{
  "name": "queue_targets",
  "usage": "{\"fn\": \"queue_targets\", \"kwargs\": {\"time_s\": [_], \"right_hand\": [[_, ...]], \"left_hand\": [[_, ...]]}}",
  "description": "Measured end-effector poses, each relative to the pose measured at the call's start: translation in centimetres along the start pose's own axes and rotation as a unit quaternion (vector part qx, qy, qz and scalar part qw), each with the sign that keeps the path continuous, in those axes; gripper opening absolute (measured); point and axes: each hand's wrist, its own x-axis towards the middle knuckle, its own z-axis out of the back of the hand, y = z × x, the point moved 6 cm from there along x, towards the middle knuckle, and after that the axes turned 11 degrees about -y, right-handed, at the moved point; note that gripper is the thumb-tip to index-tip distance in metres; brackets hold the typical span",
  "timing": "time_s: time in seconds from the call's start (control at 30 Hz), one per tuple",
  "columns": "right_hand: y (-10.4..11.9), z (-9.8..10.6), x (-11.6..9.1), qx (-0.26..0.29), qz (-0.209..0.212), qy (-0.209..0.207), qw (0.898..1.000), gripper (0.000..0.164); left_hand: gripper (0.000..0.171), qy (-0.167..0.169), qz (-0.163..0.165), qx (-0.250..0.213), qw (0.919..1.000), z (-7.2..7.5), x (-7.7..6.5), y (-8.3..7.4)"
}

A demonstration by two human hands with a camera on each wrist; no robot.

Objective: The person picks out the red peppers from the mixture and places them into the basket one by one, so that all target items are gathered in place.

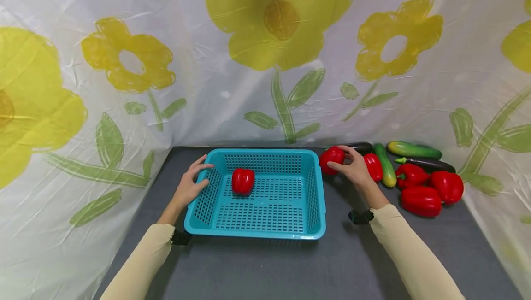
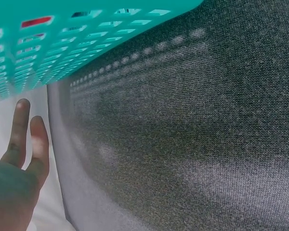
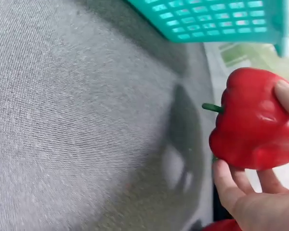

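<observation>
Red bell pepper (image 1: 332, 160) near the surface's (image 1: 265, 272) far edge, beside the blue basket (image 1: 257, 234), is pinched in the right hand's (image 1: 354, 167) grip, left hand (image 1: 188, 187) spread at the left rim, apparently mid-transfer, next calling for lifting over the rim

Right hand (image 3: 262, 207) at 4 o'clock holds red bell pepper (image 3: 253, 122) at 3: thumb (image 3: 287, 95) on top, fingers (image 3: 225, 180) below. Green stem (image 3: 212, 107) points to 9. Teal basket (image 3: 212, 20) at 1, apart from pepper. Grey tabletop (image 3: 72, 115) fills 7 through 11. Cropped red object (image 3: 224, 226) at 5.
</observation>
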Motion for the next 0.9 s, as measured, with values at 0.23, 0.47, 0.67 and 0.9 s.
{"fn": "queue_targets", "kwargs": {"time_s": [0.23, 0.47, 0.67, 0.9], "right_hand": [[1.3, 2.1, -0.9, 0.008, 0.013, -0.003, 1.000, 0.075], [2.3, 3.9, -2.0, 0.026, 0.040, -0.017, 0.999, 0.068], [3.3, 4.8, -3.0, 0.053, 0.044, -0.009, 0.998, 0.067], [4.0, 5.3, -3.9, 0.065, 0.049, -0.007, 0.997, 0.067]], "left_hand": [[0.040, 0.004, -0.004, -0.003, 1.0000, 0.0, 0.4, -2.9], [0.039, 0.005, 0.017, -0.002, 0.9998, 0.0, 0.2, -3.2], [0.041, -0.004, 0.011, 0.007, 0.9999, 0.0, 0.0, -0.5], [0.042, -0.002, 0.007, 0.001, 1.0000, 0.0, 0.0, 0.4]]}}
